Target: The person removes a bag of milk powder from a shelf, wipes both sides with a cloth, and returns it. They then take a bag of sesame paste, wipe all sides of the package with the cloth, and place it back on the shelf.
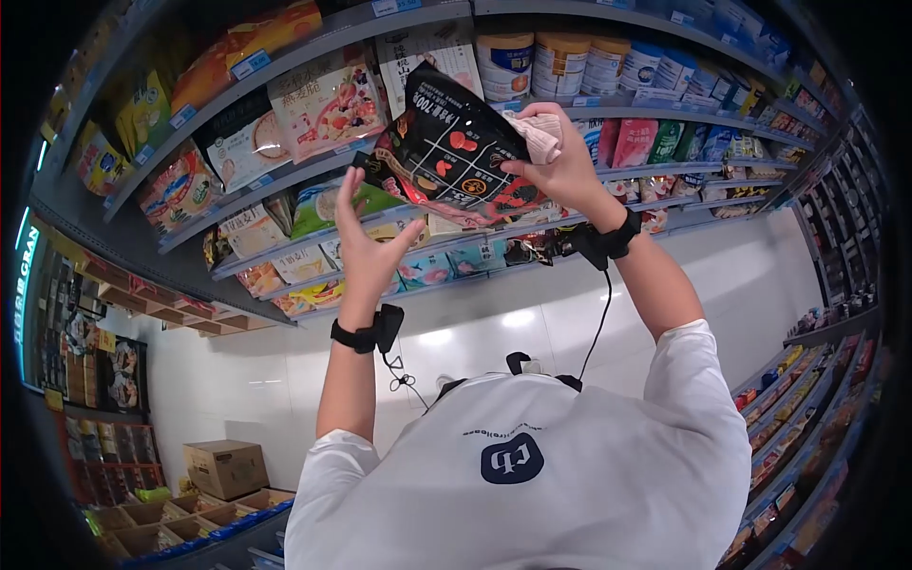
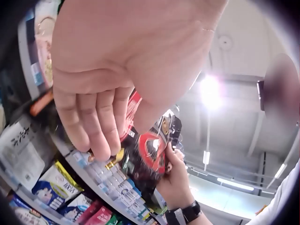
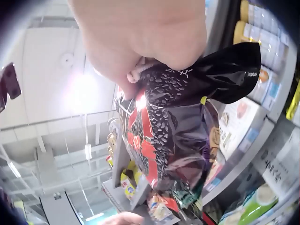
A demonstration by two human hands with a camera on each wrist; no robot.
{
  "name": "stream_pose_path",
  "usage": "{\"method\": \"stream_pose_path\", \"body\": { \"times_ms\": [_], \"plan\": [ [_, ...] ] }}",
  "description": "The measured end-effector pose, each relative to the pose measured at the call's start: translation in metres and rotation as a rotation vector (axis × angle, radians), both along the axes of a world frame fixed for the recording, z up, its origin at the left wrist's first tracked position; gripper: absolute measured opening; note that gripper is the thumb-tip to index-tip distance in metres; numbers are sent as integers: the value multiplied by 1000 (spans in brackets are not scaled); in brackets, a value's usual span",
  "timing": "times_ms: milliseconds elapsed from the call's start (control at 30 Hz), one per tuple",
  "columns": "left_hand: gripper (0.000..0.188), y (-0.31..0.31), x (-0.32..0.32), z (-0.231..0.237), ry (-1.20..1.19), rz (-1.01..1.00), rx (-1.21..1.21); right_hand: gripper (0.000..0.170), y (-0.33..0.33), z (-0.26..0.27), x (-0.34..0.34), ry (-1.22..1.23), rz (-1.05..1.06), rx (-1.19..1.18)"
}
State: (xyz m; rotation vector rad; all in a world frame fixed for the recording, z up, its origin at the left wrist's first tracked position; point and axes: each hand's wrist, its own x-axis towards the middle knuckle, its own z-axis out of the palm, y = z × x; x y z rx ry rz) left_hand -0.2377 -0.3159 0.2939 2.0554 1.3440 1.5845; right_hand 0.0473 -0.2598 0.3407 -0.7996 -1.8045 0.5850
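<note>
A glossy black food bag [image 1: 446,157] with red and orange pictures on its face tilts in front of the shelves. My right hand [image 1: 568,173] grips its right edge, thumb on the printed face. A crumpled pale pink cloth [image 1: 538,139] is tucked between that hand and the bag. Just off the bag's lower left corner is my left hand [image 1: 369,249], fingers straight and thumb spread, nothing in it. In the right wrist view the bag's side [image 3: 164,136] shows a black seed pattern and red bands, while the palm covers its top.
Shelves [image 1: 332,157] of packaged foods curve close behind the bag, with large tins [image 1: 560,65] at the upper right. Cables hang from both wrist straps. A cardboard box [image 1: 225,468] stands on the floor at left, and more racks [image 1: 807,418] line the right.
</note>
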Motion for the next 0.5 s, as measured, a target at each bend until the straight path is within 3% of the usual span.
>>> {"method": "stream_pose_path", "body": {
  "times_ms": [67,100,167,200,267,300,367,500],
  "plan": [
    [93,11,11,8,111,219,256,58,-2,3,-5,-14,34,-43],
    [93,16,10,6,111,223,259,58,-3,3,-6,-126,96,4],
    [89,27,8,-12,-334,-385,-208,58,-7,4,-7,-236,156,53],
    [89,32,3,-30,-332,-386,-204,57,-10,5,-7,-290,184,29],
    [67,39,-8,-64,-308,-365,-480,56,-11,8,-8,-396,236,-14],
    [67,34,-5,-62,-304,-369,-478,53,-11,10,-8,-409,260,-72],
    [45,19,7,-58,-414,-275,-497,53,-8,13,-4,-424,289,-147],
    [38,18,5,-62,-331,-267,-535,44,6,-3,9,-423,286,-166]
  ]
}}
